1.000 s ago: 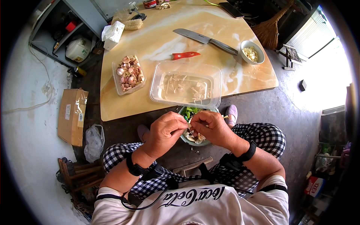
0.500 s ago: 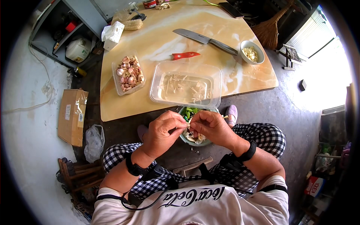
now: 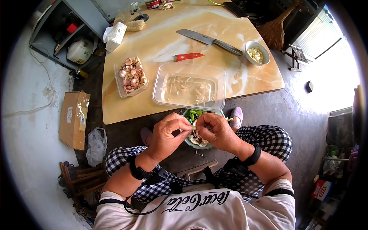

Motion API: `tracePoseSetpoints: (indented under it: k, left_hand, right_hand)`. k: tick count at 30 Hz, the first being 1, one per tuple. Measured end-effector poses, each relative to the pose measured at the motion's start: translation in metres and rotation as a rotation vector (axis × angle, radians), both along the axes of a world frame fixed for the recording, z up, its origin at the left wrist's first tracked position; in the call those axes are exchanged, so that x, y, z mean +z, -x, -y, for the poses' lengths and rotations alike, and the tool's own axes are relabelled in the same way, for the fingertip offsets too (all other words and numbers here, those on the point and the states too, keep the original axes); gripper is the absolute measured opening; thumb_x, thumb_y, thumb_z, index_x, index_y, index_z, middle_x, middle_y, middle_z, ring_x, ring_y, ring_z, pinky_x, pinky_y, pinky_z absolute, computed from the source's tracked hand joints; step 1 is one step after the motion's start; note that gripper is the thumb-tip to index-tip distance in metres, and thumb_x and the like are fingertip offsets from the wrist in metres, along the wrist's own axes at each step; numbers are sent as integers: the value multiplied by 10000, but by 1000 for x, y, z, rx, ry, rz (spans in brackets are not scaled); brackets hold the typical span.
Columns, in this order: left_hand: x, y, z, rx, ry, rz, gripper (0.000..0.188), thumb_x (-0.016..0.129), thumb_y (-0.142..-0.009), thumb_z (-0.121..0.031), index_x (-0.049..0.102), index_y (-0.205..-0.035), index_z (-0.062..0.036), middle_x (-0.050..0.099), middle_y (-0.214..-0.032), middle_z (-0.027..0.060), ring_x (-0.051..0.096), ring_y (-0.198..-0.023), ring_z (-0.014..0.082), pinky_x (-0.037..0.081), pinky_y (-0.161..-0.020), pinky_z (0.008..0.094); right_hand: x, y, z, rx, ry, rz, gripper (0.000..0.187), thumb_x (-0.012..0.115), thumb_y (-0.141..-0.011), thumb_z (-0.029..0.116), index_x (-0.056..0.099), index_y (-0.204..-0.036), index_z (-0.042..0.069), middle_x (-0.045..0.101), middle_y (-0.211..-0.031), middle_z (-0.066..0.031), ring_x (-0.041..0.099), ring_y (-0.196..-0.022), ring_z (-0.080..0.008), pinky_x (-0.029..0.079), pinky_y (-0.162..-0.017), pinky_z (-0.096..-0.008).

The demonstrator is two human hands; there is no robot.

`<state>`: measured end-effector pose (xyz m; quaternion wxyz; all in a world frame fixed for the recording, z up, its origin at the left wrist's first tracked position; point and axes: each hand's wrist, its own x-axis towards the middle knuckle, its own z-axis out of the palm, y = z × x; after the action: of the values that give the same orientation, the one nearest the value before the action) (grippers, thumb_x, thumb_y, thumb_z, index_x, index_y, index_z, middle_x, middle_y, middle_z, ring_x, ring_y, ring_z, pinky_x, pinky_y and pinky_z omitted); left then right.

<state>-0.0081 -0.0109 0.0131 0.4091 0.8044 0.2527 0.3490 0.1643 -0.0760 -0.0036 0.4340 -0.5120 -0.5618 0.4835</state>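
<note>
Over the bin, my left hand (image 3: 168,132) pinches a small pale garlic clove (image 3: 193,127) between thumb and fingertips. Close beside it, my right hand (image 3: 216,131) is curled with its thumb against the fingers; what they hold, if anything, is hidden. Below both hands stands a pale green bin (image 3: 186,142) with green leaves and pale peelings in it. A clear plastic tray (image 3: 157,86) with scattered papery skins sits at the table's near edge. To its left, a clear box holds unpeeled garlic cloves (image 3: 133,75). Peeled cloves (image 3: 255,55) fill part of a white bowl (image 3: 264,61) at the right.
A large kitchen knife (image 3: 207,40) and a red-handled small knife (image 3: 189,56) lie on the marbled table (image 3: 165,42). Farther back are a tissue pack (image 3: 115,36) and a dark phone (image 3: 236,10). On the floor at left are a cardboard box (image 3: 74,119) and a plastic bag (image 3: 96,147).
My right fingertips have shifted slightly away from the left ones and curled in more. The left hand keeps its pinch on the garlic clove, almost in the same place.
</note>
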Motion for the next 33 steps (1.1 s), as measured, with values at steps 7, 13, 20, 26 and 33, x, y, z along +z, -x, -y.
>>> tracePoseSetpoints:
  k: [7, 13, 20, 26, 33]
  left_hand:
    - [-6, 1, 1, -37, 186, 43, 147, 664, -670, 88, 588, -744, -15, 564, -825, 62, 571, -767, 127, 476, -683, 228]
    - [-10, 2, 1, -78, 521, 169, 109, 617, -740, 82, 573, -790, -4, 529, -876, 50, 556, -790, 89, 481, -721, 208]
    - [-13, 4, 1, -61, 782, 216, 117, 612, -750, 74, 564, -807, -15, 537, -886, 42, 560, -786, 87, 477, -730, 206]
    - [-17, 4, 0, -29, 938, 294, 100, 605, -776, 28, 551, -848, -17, 565, -900, 54, 580, -777, 114, 483, -725, 229]
    - [-16, 6, -4, -48, 1070, 321, 89, 593, -813, -39, 540, -880, -17, 591, -830, 44, 577, -779, 100, 470, -723, 215]
  right_hand:
    - [-3, -1, 1, 24, 64, -161, 53, 506, -855, 67, 502, -842, 15, 483, -709, 26, 432, -640, -26, 381, -559, -174]
    - [-8, 0, 2, 28, 82, -175, 63, 514, -856, 80, 500, -854, 18, 491, -712, 24, 441, -639, -30, 385, -562, -176]
    - [1, 2, 3, 9, 177, -326, 79, 513, -861, 101, 497, -843, 26, 506, -706, 17, 459, -624, -37, 395, -556, -180]
    - [3, 2, 2, -1, 173, -420, 97, 499, -869, 113, 495, -816, 32, 510, -692, 10, 463, -601, -44, 399, -540, -186]
    - [-1, 1, 3, -17, 144, -444, 86, 497, -868, 107, 482, -829, 32, 494, -701, 5, 460, -617, -46, 400, -553, -185]
